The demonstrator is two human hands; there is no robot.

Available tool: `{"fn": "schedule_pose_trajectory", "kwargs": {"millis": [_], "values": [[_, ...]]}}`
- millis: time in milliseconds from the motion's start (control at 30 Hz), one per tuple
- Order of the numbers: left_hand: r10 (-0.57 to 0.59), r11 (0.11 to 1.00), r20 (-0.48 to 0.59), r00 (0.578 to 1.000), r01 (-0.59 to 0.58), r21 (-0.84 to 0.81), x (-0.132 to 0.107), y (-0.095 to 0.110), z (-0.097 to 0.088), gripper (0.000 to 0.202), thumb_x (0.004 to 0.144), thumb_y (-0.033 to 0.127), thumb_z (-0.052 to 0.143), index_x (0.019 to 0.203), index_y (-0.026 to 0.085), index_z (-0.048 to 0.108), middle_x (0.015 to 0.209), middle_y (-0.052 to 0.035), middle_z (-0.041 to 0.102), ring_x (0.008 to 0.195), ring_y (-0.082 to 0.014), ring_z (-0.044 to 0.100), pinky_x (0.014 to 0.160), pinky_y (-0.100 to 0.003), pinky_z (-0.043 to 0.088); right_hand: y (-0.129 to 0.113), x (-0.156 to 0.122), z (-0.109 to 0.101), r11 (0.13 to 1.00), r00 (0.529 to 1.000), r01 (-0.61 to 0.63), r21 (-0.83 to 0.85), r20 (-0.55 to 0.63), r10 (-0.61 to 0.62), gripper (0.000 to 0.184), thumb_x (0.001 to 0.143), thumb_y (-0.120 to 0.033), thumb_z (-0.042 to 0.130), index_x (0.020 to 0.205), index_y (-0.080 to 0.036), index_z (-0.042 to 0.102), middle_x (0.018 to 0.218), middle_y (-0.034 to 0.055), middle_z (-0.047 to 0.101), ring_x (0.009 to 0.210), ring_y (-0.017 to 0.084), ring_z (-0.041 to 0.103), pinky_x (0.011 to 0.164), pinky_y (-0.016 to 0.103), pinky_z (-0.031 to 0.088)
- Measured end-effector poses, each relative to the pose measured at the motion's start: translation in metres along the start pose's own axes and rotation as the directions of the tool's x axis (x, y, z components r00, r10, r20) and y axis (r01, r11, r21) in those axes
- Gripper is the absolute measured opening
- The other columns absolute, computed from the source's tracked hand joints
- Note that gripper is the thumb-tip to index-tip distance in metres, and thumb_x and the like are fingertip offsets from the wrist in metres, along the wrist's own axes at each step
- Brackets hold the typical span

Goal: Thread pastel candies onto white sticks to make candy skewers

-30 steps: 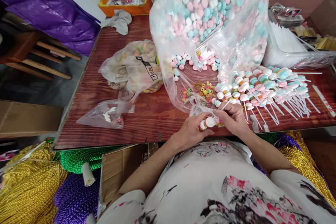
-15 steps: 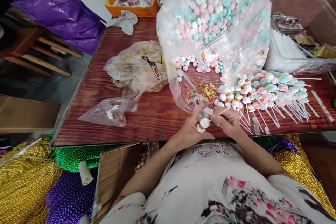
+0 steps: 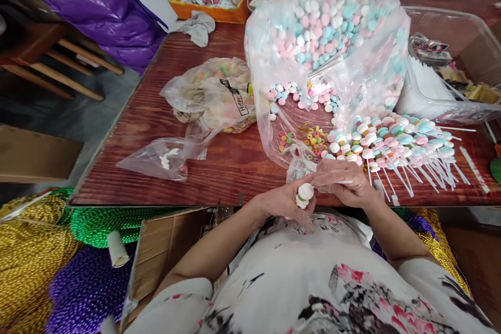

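Observation:
My left hand (image 3: pixel 285 199) is closed around a small stack of round white candies (image 3: pixel 305 193) with a green ring between them, held just above the table's front edge. My right hand (image 3: pixel 346 183) pinches a white stick (image 3: pixel 343 182) lying roughly level, and its fingers meet those of the left hand. Fingers hide the stick's inner end, so I cannot tell whether it enters the candies. Just beyond the hands lie loose coloured candy rings (image 3: pixel 315 141) on clear plastic. Beside the right hand is a heap of candy lollipops (image 3: pixel 407 138) on white sticks.
A big clear bag of pastel candies (image 3: pixel 321 26) stands at the back. On its left lies a smaller bag of coloured rings (image 3: pixel 219 75). A clear plastic tub (image 3: pixel 462 107) with white sticks is at right. An orange tray (image 3: pixel 183 13) sits at the back left.
My right hand has closed in on the left one, its fingers now reaching over beside the candies. Both hands sit slightly lower, and the view has shifted a little.

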State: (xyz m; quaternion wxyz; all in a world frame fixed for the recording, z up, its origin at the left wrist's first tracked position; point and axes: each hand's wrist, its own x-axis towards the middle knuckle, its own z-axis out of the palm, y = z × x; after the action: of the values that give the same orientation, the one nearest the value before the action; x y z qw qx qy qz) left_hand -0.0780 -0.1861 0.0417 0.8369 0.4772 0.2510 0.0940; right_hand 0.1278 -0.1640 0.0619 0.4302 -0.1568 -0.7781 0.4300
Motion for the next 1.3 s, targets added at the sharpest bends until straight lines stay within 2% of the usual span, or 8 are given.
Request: {"fn": "schedule_pose_trajectory", "kwargs": {"millis": [233,400,567,667,833,1100,1200,1300], "values": [[0.065,0.994,-0.149,0.987,-0.078,-0.080,-0.001,0.003,-0.003,0.135,0.056,0.019,0.090,0.156,0.028,0.000,0.061,0.0106,0.058,0.044,-0.0062,0.048,0.044,-0.016,0.038,0.011,-0.019,0.029,0.978,0.975,-0.180,0.108,-0.111,0.192,0.015,0.094,-0.025,0.058,0.087,-0.019,0.069,0.073,0.0026,0.069,0.067,0.014,0.063,0.065,0.028,0.051],[0.190,0.974,-0.206,0.960,-0.212,-0.086,-0.007,0.008,-0.021,0.127,0.042,0.019,0.095,0.151,0.029,0.030,0.093,-0.0008,0.069,0.081,-0.0148,0.065,0.070,-0.022,0.050,0.014,-0.028,0.026,0.900,0.897,-0.258,0.350,-0.260,0.358,0.020,0.092,-0.033,0.061,0.082,-0.018,0.070,0.068,0.0023,0.068,0.064,0.015,0.062,0.063,0.030,0.052],[-0.127,0.991,0.100,0.987,0.130,-0.017,-0.011,-0.009,-0.024,0.055,0.054,0.037,0.091,0.097,0.015,0.067,0.074,-0.0037,0.070,0.069,-0.0186,0.067,0.063,-0.029,0.054,0.007,-0.020,-0.001,0.924,0.947,-0.212,0.319,-0.165,0.275,0.015,0.089,-0.032,0.066,0.082,-0.020,0.072,0.072,0.0031,0.070,0.067,0.016,0.062,0.068,0.033,0.052],[-0.094,0.995,-0.130,0.987,0.095,0.003,-0.002,-0.022,-0.012,0.045,0.056,0.043,0.088,0.072,0.015,0.058,0.058,0.0032,0.058,0.051,-0.0128,0.057,0.051,-0.026,0.050,0.009,-0.015,-0.004,0.920,0.913,-0.290,0.265,-0.212,0.349,0.016,0.087,-0.031,0.068,0.078,-0.019,0.071,0.064,0.0005,0.066,0.060,0.014,0.059,0.060,0.029,0.049],[0.277,0.925,-0.531,0.801,-0.073,0.373,0.007,-0.030,-0.004,0.039,0.066,0.042,0.082,0.076,0.013,0.057,0.063,0.0056,0.052,0.057,-0.0079,0.045,0.055,-0.021,0.039,0.020,-0.018,0.010,0.893,0.758,-0.343,0.292,-0.475,0.447,0.019,0.086,-0.033,0.070,0.072,-0.019,0.069,0.054,-0.0045,0.057,0.046,0.008,0.045,0.047,0.023,0.037],[0.514,0.584,-0.600,0.613,0.262,0.768,0.005,-0.034,-0.014,0.030,0.079,0.042,0.069,0.071,0.016,0.056,0.064,0.0023,0.053,0.059,-0.0102,0.042,0.057,-0.023,0.029,0.011,-0.016,0.023,0.914,0.599,-0.284,0.288,-0.692,0.404,0.019,0.085,-0.036,0.070,0.073,-0.022,0.066,0.052,-0.0053,0.049,0.045,0.009,0.041,0.046,0.025,0.037],[0.513,0.611,-0.605,0.609,0.236,0.756,0.006,-0.035,-0.013,0.033,0.078,0.044,0.071,0.070,0.017,0.055,0.064,0.0025,0.052,0.059,-0.0101,0.042,0.056,-0.022,0.029,0.010,-0.018,0.025,0.933,0.648,-0.268,0.238,-0.673,0.358,0.012,0.086,-0.033,0.069,0.079,-0.023,0.068,0.058,-0.0034,0.055,0.047,0.011,0.045,0.048,0.027,0.042],[0.477,0.701,-0.608,0.635,0.143,0.699,0.008,-0.036,-0.012,0.036,0.073,0.045,0.075,0.068,0.016,0.054,0.063,0.0036,0.050,0.059,-0.0095,0.040,0.055,-0.021,0.029,0.011,-0.020,0.023,0.952,0.802,-0.246,0.182,-0.513,0.306,0.013,0.090,-0.031,0.064,0.083,-0.023,0.070,0.062,-0.0005,0.062,0.053,0.013,0.053,0.056,0.031,0.048]]}}
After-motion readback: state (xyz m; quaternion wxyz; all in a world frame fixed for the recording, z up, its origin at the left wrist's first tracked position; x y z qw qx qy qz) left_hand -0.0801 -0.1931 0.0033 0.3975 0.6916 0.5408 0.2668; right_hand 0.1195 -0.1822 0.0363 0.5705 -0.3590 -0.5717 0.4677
